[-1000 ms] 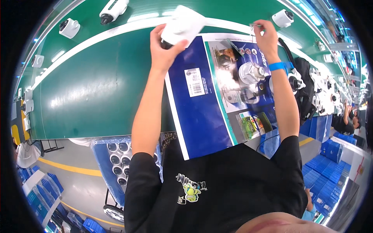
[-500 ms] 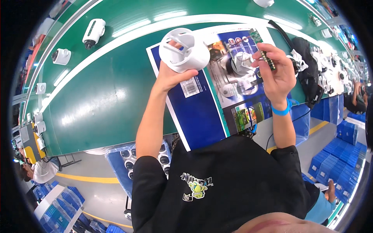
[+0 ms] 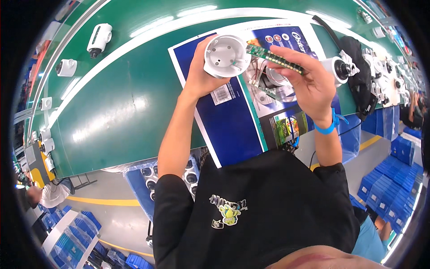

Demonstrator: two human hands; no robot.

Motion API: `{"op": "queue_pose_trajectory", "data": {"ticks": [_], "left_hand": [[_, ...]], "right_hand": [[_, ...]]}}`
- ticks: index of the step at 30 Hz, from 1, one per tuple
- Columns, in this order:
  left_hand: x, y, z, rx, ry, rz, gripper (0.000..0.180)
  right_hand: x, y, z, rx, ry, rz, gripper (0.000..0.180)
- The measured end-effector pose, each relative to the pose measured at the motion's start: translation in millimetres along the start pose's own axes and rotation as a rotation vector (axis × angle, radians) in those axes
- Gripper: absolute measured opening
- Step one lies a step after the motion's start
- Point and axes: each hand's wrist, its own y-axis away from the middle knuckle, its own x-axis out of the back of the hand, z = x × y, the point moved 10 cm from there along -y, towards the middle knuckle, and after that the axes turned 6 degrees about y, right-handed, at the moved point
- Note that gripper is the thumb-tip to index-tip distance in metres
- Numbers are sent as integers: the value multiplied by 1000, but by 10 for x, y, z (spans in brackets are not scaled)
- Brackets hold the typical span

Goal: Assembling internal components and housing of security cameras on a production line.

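My left hand (image 3: 198, 75) is wrapped round a white cylindrical housing (image 3: 226, 66), its hollow end turned up so the inside with small holes shows. Between the fingers and thumb of my right hand (image 3: 313, 89) is a narrow green circuit board (image 3: 273, 58). The board's left end is at the housing's right rim; I cannot tell whether they touch. Thin red and dark wires (image 3: 257, 74) hang below the board. Under my right hand lie clear and white parts (image 3: 282, 92), partly hidden.
A printed cardboard sheet (image 3: 230, 132) covers the green table (image 3: 112, 121) before me. To the right stand a white camera (image 3: 333, 69) and a black bag-like item (image 3: 358, 85). Another white camera (image 3: 99, 38) lies far left. A blue crate (image 3: 135, 181) of cameras sits below the table edge.
My left hand has turned the housing, so its hollow end now faces up instead of its slotted side. My right hand has brought the circuit board left, up to the housing.
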Motion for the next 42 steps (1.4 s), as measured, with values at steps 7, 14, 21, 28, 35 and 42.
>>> {"op": "queue_pose_trajectory", "data": {"ticks": [7,14,21,28,35,42], "left_hand": [[10,-61,169,-64,-24,-19,91],[46,40,183,161,54,-233,94],[-55,14,323,61,68,-296,94],[-44,18,356,28,52,-289,91],[-69,36,308,48,46,-307,94],[-83,44,292,53,41,-323,94]], "right_hand": [[221,9,84,-192,32,181,40],[95,-100,-531,309,674,-32,18],[-359,139,-409,455,688,-318,31],[-407,158,-330,378,590,-378,32],[-404,125,-305,289,551,-398,33],[-499,81,-443,339,741,-378,32]]}}
